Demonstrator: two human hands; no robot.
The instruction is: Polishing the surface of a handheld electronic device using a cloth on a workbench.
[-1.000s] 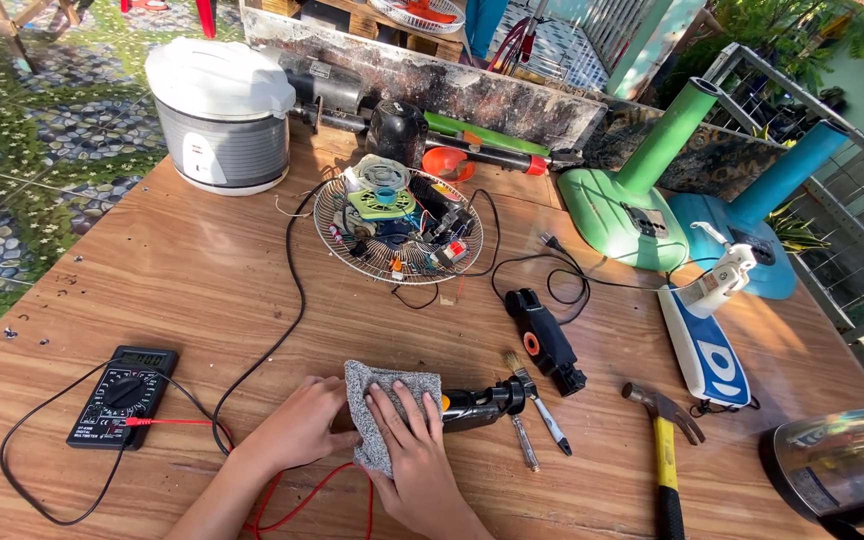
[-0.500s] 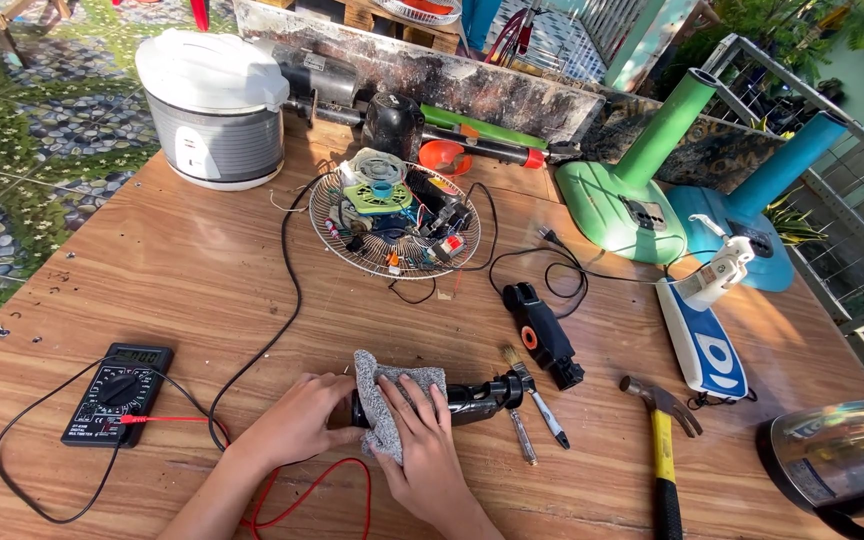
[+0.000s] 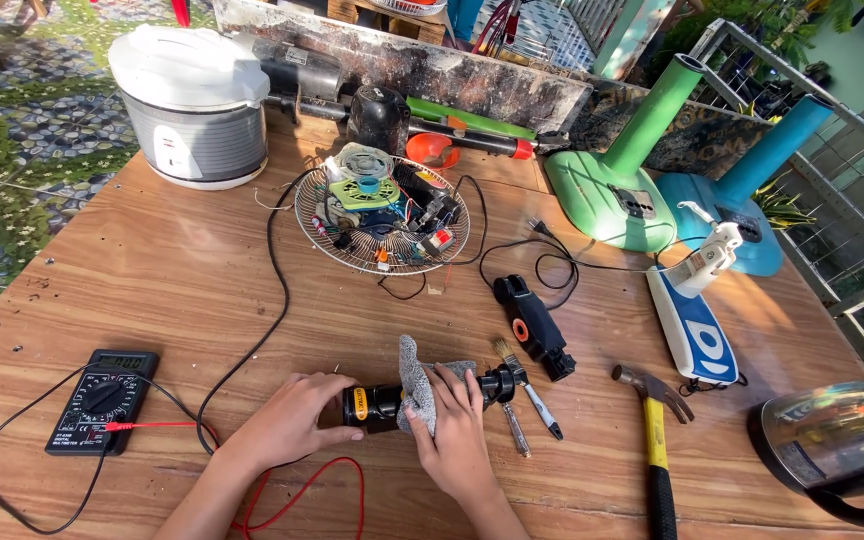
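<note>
Near the table's front edge, my left hand [image 3: 287, 420] grips the capped end of the small black motor [image 3: 382, 405], clenched to steady it, while my right hand [image 3: 452, 425] presses a grey rag [image 3: 414, 385] around its middle. I'd judge short, firm wipes best here, keeping the shaft end off the brush [image 3: 527, 385] just beside it. At the left sits the multimeter [image 3: 102, 400]; to the right lies the hammer [image 3: 652, 440]. Farther back, a fan grille [image 3: 382, 215] holds loose parts, and the white rice cooker [image 3: 192, 105] stands at the far-left corner.
</note>
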